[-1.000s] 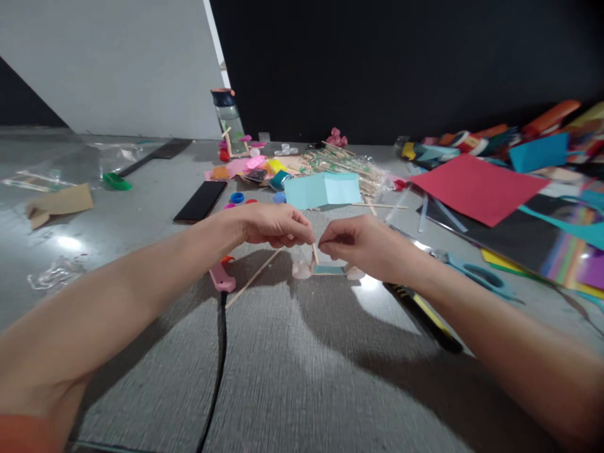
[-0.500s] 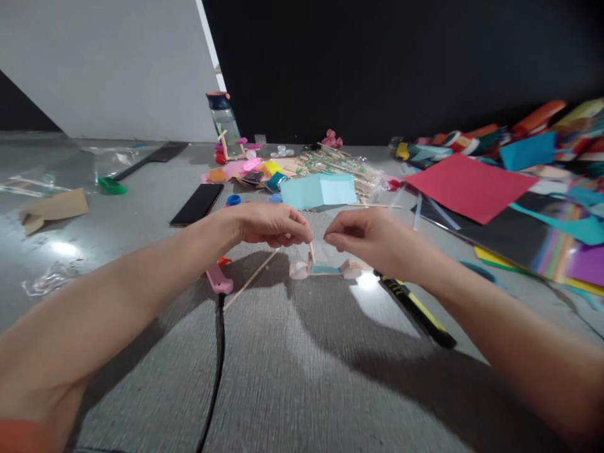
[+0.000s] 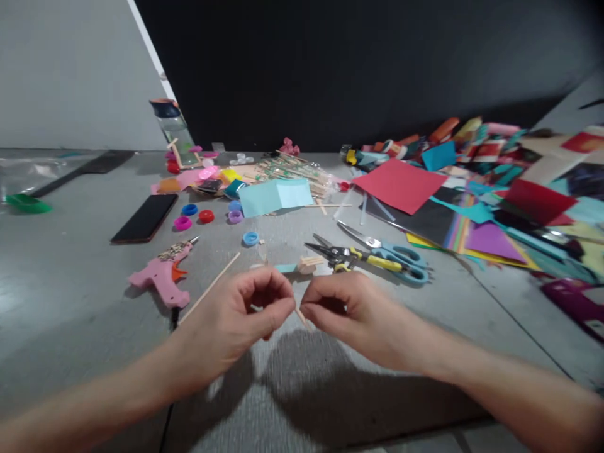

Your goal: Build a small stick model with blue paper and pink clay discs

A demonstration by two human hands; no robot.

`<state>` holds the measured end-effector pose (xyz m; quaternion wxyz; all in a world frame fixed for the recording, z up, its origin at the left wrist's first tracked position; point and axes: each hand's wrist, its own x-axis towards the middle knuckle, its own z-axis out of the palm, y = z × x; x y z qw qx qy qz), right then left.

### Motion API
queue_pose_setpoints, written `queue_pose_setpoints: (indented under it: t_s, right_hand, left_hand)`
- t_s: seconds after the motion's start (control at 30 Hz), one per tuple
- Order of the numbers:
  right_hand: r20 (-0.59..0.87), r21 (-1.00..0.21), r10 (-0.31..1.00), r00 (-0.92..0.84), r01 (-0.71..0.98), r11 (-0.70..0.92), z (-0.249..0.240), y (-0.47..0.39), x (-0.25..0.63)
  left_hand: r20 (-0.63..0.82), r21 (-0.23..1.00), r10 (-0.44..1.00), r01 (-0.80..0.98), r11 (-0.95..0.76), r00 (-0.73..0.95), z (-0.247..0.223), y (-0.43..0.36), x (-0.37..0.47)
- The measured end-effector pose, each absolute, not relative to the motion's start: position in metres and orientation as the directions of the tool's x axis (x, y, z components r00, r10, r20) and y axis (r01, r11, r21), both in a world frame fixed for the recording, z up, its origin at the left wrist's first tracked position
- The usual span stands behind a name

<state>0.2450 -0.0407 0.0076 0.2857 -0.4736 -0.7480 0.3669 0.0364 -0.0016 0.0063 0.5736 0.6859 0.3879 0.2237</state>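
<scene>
My left hand (image 3: 240, 311) pinches a short wooden stick (image 3: 302, 318) between thumb and forefinger. Right beside it, the fingers of my right hand (image 3: 363, 314) are closed in a pinch; whether they grip the stick or something small is hard to tell. Just beyond my hands lies a small piece built of a light blue paper strip (image 3: 285, 268) and wooden bits (image 3: 309, 265), its left end partly covered by my left hand. A longer thin wooden stick (image 3: 212, 286) lies left of my left hand.
At left are a pink glue gun (image 3: 163, 277) and a phone (image 3: 145, 218). Bottle caps (image 3: 206, 216) lie ahead. Pliers (image 3: 352, 257) and blue-handled scissors (image 3: 401, 258) rest beyond my right hand. Coloured papers (image 3: 401, 185), a stick bundle (image 3: 297, 170) and a bottle (image 3: 174, 132) stand farther back.
Both hands have come back toward me, away from the small built piece, with the short stick still in my left hand. The view has turned right, showing the pliers and scissors.
</scene>
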Motion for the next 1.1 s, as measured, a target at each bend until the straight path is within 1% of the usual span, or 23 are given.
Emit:
queue_pose_setpoints:
  t_s: [0.1, 0.17, 0.27, 0.33, 0.4, 0.47, 0.5, 0.53, 0.57, 0.67, 0.77, 0.83, 0.93, 1.03, 1.1]
  right_hand:
    - [0.043, -0.869, 0.908, -0.417, 0.432, 0.239, 0.0, -0.043, 0.247]
    - [0.065, -0.877, 0.895, -0.442, 0.402, 0.263, -0.005, -0.045, 0.246]
    - [0.11, -0.843, 0.872, -0.477, 0.419, 0.336, -0.011, -0.048, 0.243]
    - [0.107, -0.821, 0.864, -0.491, 0.447, 0.355, -0.011, -0.046, 0.244]
    - [0.127, -0.797, 0.878, -0.461, 0.48, 0.367, -0.008, -0.041, 0.254]
    - [0.189, -0.734, 0.914, -0.36, 0.566, 0.375, -0.002, -0.03, 0.274]
    - [0.238, -0.673, 0.932, -0.275, 0.645, 0.362, 0.002, -0.023, 0.288]
    - [0.273, -0.593, 0.943, -0.189, 0.739, 0.319, 0.005, -0.015, 0.305]
    - [0.276, -0.491, 0.955, -0.106, 0.839, 0.235, 0.007, -0.008, 0.323]
    - [0.293, -0.375, 0.954, 0.059, 0.925, 0.058, 0.009, 0.009, 0.378]
    - [0.275, -0.305, 0.952, 0.131, 0.951, -0.042, 0.002, 0.02, 0.413]
    - [0.242, -0.284, 0.964, 0.109, 0.958, -0.037, -0.004, 0.028, 0.42]
    - [0.202, -0.248, 0.979, 0.02, 0.968, 0.032, -0.009, 0.047, 0.408]
    - [0.203, -0.173, 0.976, -0.074, 0.979, 0.11, -0.008, 0.077, 0.376]
    - [0.211, -0.109, 0.967, -0.14, 0.98, 0.166, -0.007, 0.103, 0.349]
  left_hand:
    - [-0.13, 0.972, 0.802, 0.236, -0.015, 0.583, -0.003, -0.01, 0.042]
    - [-0.136, 0.975, 0.816, 0.22, 0.011, 0.562, -0.009, -0.012, 0.045]
    - [-0.16, 0.98, 0.801, 0.191, 0.059, 0.576, -0.018, -0.014, 0.048]
    - [-0.171, 0.982, 0.786, 0.169, 0.086, 0.594, -0.022, -0.014, 0.048]
    - [-0.185, 0.98, 0.781, 0.167, 0.105, 0.597, -0.024, -0.014, 0.047]
    - [-0.2, 0.973, 0.78, 0.211, 0.089, 0.594, -0.025, -0.012, 0.044]
    - [-0.204, 0.965, 0.779, 0.254, 0.06, 0.593, -0.026, -0.012, 0.042]
    - [-0.205, 0.952, 0.777, 0.307, 0.015, 0.596, -0.027, -0.01, 0.04]
    - [-0.198, 0.93, 0.773, 0.364, -0.045, 0.602, -0.028, -0.009, 0.039]
    - [-0.133, 0.814, 0.757, 0.506, -0.285, 0.64, -0.03, -0.005, 0.035]
    - [-0.05, 0.67, 0.717, 0.556, -0.492, 0.696, -0.033, -0.002, 0.035]
    - [-0.017, 0.586, 0.673, 0.553, -0.593, 0.74, -0.035, -0.001, 0.036]
    - [-0.019, 0.422, 0.617, 0.566, -0.708, 0.787, -0.04, 0.001, 0.038]
    - [-0.029, 0.251, 0.594, 0.581, -0.774, 0.804, -0.043, 0.0, 0.04]
    - [-0.012, 0.181, 0.588, 0.58, -0.794, 0.809, -0.045, 0.0, 0.039]
